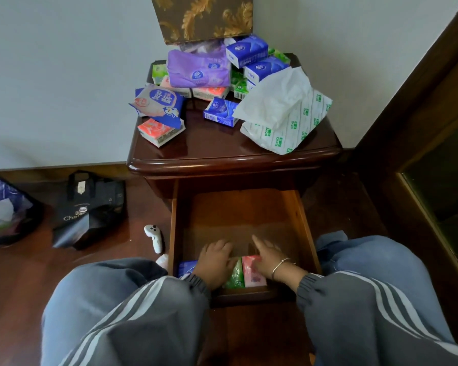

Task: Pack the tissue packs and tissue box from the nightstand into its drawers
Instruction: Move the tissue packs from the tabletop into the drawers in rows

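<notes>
Nearest to the camera are the person's two knees in grey trousers with pale stripes, one at each side of the open drawer (299, 215). Both hands are inside the drawer, at its front end. The left hand (216, 262) lies flat, fingers spread loosely, on top of a blue pack (187, 268) and touches the green pack (235, 277) beside it. The right hand (269, 256), with a thin bracelet at the wrist, rests with extended fingers on the pink pack (253, 273), which stands just beside the green one. Neither hand pinches anything. The three packs stand in a row along the front wall of the drawer; the rest of the drawer floor is bare wood.

On the floor left of the drawer lie a white controller (154, 237) and, further left, a dark bag (90, 207).

Above the drawer, the nightstand (222, 157) top carries the remaining things: a pink pack and a blue-white pouch (156, 104) at the left, a small blue pack (220, 112) in the middle, and a white opened tissue bag (283, 117) at the right. Behind them is a heap with a purple pack (198, 68), blue packs and green packs. At the very back, against the wall, stands the brown tissue box (201, 18) with golden leaf pattern.
</notes>
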{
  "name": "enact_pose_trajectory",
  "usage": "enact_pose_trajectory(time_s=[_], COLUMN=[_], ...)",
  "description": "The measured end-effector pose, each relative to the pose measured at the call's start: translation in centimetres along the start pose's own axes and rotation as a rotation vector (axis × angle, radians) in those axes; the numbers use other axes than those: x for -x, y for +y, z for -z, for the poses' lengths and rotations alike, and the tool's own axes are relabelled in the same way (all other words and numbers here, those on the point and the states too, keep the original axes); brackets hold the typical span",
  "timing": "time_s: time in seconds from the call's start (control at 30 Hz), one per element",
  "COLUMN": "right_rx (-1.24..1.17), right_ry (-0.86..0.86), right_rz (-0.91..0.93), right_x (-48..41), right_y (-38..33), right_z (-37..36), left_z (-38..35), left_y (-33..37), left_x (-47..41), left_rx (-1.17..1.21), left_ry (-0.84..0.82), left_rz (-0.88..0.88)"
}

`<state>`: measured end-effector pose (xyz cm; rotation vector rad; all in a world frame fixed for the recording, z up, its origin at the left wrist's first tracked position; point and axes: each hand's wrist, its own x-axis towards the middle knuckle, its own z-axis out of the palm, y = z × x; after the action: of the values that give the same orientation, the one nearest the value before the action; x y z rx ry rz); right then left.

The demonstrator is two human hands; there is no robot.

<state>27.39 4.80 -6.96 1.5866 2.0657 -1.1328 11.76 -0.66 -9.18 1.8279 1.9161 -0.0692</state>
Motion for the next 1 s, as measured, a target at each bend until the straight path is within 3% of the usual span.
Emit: enact_pose_trajectory(time_s=[0.17, 0.23, 0.33, 0.43, 0.6, 0.77, 1.0], right_rx=[-0.112, -0.185, -0.174, -0.061, 0.16, 0.237, 0.183], right_ry=[0.272, 0.503, 0.991, 1.297, 1.137, 0.847, 0.979], right_rz=[0.222, 0.378, 0.573, 0.535, 0.275, 0.146, 0.176], right_x=[3.6, 6.0, 9.2, 9.8, 5.7, 0.5, -1.5], right_y=[-2.1, -3.0, -3.5, -3.3, -4.7, -4.9, -4.0], right_z=[5.5, 8.7, 14.0, 19.5, 23.7, 21.8, 19.9], left_z=[7.8, 12.0, 17.7, 22.3, 27.5, 30.2, 32.3], left_y=[0.9, 0.3, -1.0, -2.6, -4.8, -5.6, -5.2], left_x=[2.0, 3.3, 5.2, 5.3, 2.3, -1.1, -4.6], left_rx=[0.356, 0.429, 0.54, 0.658, 0.817, 0.919, 1.126], left_ry=[0.224, 0.395, 0.698, 0.933, 1.069, 0.908, 0.634], left_rz=[-0.094, -0.132, -0.089, 0.071, 0.295, 0.416, 0.493])
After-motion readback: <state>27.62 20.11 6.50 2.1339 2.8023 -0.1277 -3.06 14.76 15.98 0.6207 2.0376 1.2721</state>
